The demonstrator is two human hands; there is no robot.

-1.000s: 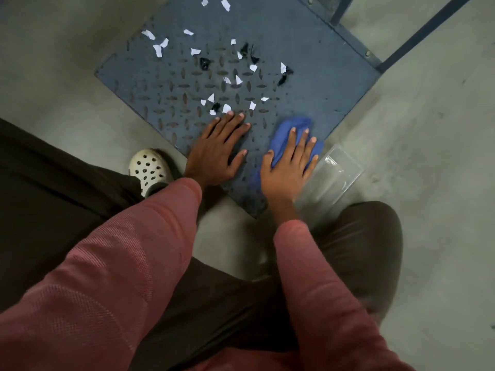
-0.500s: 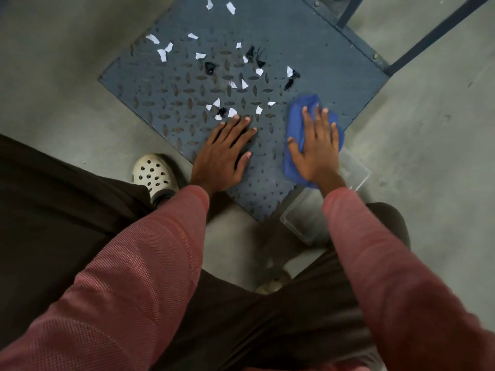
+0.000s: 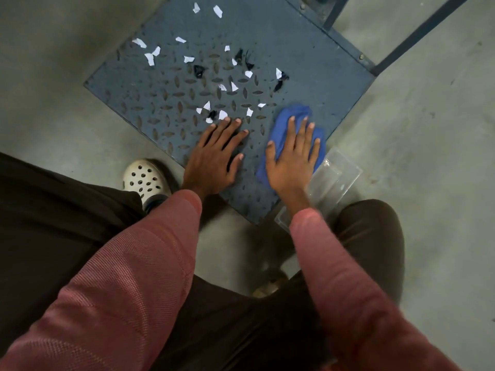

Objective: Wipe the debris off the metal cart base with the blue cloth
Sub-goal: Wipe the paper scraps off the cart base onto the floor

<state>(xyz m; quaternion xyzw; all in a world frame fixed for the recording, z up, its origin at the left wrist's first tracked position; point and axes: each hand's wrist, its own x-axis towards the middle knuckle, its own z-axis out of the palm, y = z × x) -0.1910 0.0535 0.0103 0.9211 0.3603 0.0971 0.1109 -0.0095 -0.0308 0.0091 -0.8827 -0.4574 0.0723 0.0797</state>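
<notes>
**A:** From the head view, where is the blue cloth [image 3: 294,113]?

**B:** It lies on the metal cart base [image 3: 308,49], near its right edge and close to the near corner. The right hand [image 3: 292,159] lies flat on it with straight fingers, pressing down. The palm covers most of the cloth. Only a bunched part beyond the fingertips and a strip by the thumb show.

**A:** And the other of the two hands?

**B:** The left hand [image 3: 214,159] rests flat on the bare base with its fingers spread, holding nothing.

**A:** The debris [image 3: 151,58]?

**B:** White scraps and some dark bits are scattered over the middle and far part of the base. The nearest lie just beyond the left fingertips. I cannot tell what the dark bits are.

**A:** What is cut off?

**B:** The far end of the base and the cart's frame bars [image 3: 417,30] run out of the top of the picture. A clear container [image 3: 337,175] sits on the floor [image 3: 428,156] just beside the base. The right wrist and sleeve hide part of it, and its inside is hard to make out. A white clog [image 3: 146,180] shows at the left, half under a trouser leg.
</notes>
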